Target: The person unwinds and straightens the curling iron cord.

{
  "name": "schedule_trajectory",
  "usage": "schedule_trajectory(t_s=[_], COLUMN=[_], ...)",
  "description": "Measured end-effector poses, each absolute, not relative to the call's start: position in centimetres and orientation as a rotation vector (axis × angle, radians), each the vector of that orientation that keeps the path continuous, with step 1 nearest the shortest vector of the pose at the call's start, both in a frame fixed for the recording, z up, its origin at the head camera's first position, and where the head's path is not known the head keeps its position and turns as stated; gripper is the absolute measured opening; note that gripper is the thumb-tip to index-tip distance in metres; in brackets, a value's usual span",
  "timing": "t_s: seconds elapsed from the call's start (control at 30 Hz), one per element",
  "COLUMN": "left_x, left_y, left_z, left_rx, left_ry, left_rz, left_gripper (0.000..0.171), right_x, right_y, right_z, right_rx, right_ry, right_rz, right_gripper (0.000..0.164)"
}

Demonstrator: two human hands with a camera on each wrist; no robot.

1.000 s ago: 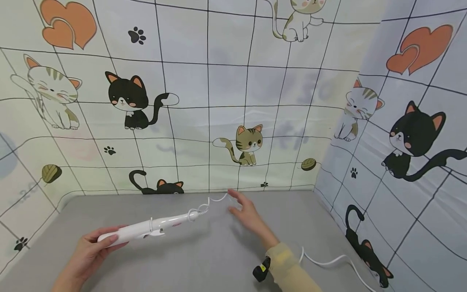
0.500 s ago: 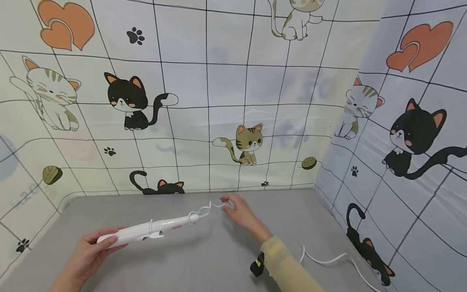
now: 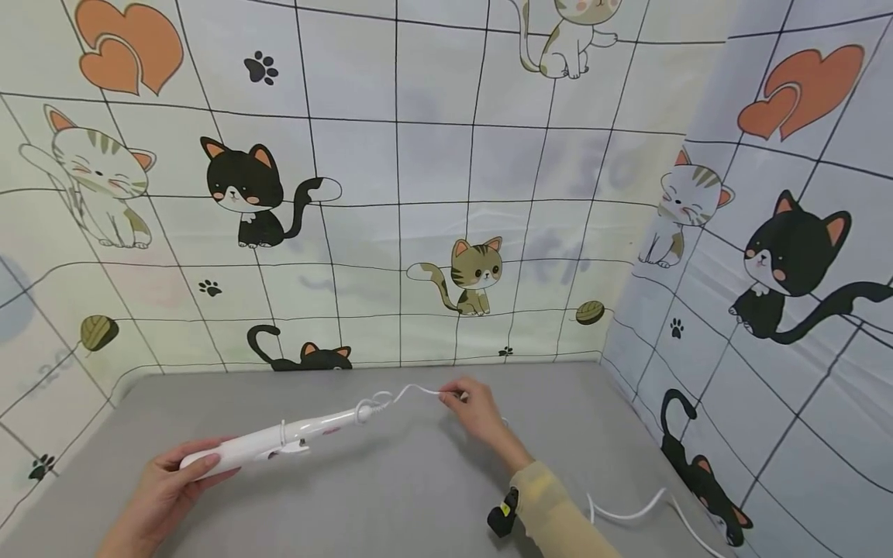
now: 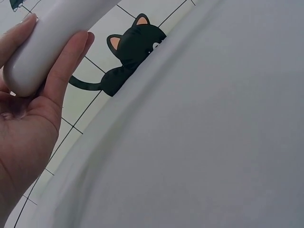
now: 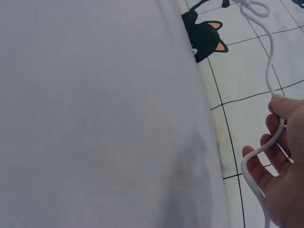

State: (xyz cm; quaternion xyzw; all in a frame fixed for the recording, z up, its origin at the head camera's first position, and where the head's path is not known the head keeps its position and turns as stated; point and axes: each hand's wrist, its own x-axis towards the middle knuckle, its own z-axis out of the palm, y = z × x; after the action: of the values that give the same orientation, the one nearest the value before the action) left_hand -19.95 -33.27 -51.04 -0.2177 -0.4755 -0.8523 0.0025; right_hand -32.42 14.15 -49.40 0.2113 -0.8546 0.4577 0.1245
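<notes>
In the head view my left hand (image 3: 160, 488) grips the thick rounded end of a white curling iron (image 3: 258, 445), holding it tilted above the grey table. The left wrist view shows thumb and fingers around that smooth end of the iron (image 4: 52, 42). From its thin end runs a white cord (image 3: 415, 386), looped close to the iron. My right hand (image 3: 481, 415) pinches this cord between thumb and fingertips, right of the loops. In the right wrist view the cord (image 5: 271, 57) passes through the fingers and down across the palm.
More of the white cord lies on the table's right side, leading off the near edge. A small black device (image 3: 502, 518) sits at the right wrist by a yellow sleeve (image 3: 554, 504). Cat-printed fabric (image 3: 363, 256) walls the grey table (image 3: 391, 504) at the back and sides.
My right hand went from spread fingers to pinching the cord, moving left, then back right and slightly down. The cord between hand and iron now stretches out more. The iron shifts slightly left.
</notes>
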Motion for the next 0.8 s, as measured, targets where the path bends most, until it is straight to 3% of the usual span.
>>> schedule_trajectory(t_s=[0.8], left_x=[-19.7], left_y=[-34.1], left_z=[-51.9], left_rx=[-0.670], left_ry=[-1.185], left_rz=[-2.739], left_gripper=[0.050], right_x=[-33.2], right_y=[15.7], right_z=[-47.4], right_rx=[0.077], right_ry=[-2.260], right_rz=[1.394], right_gripper=[0.008])
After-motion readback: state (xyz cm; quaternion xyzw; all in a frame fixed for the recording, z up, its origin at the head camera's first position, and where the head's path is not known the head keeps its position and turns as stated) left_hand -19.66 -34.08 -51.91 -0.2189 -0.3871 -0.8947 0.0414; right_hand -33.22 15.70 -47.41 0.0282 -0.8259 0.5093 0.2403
